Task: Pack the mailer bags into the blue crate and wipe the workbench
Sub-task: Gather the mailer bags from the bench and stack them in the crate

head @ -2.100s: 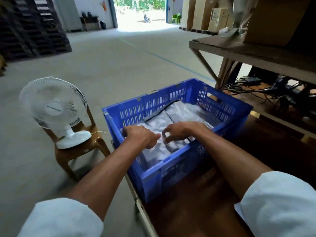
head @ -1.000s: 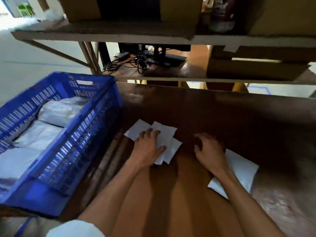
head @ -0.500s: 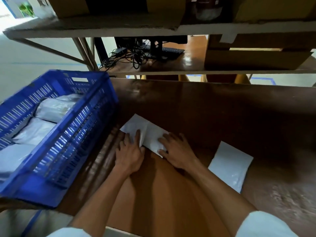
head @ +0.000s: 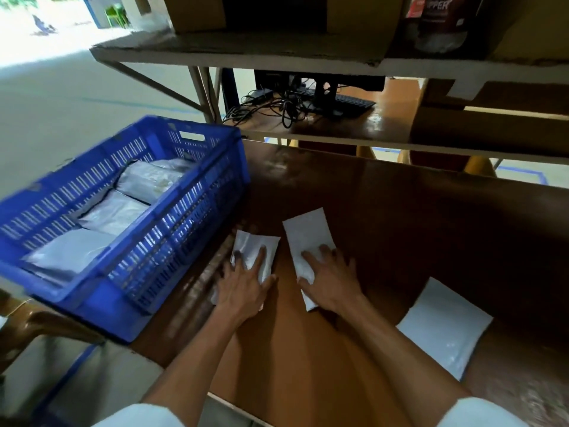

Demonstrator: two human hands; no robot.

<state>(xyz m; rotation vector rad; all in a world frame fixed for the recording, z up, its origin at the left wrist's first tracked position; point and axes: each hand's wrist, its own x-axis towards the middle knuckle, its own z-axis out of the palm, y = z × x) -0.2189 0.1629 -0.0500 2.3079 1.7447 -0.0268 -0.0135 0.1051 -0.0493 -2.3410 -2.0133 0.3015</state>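
blue crate [head: 184,217] on workbench [head: 400,217] left end, grey mailer bags [head: 114,214] inside | my left hand [head: 243,288] flat, fingers spread, pressing white mailer bag [head: 255,245] | my right hand [head: 331,282] flat on second mailer bag [head: 308,229] just beside | third mailer bag [head: 446,328] apart, far right

We see a dark brown, glossy wooden worktop [head: 400,226], lighter brown towards its front edge. At its left end stands a blue slatted plastic crate [head: 172,241]. Just right of the crate lies a small white flat mailer bag [head: 251,241], and beside it, across a narrow gap, a longer white flat mailer bag [head: 308,229]. A larger white rectangular mailer bag [head: 443,328] lies well to the right, near the front edge.
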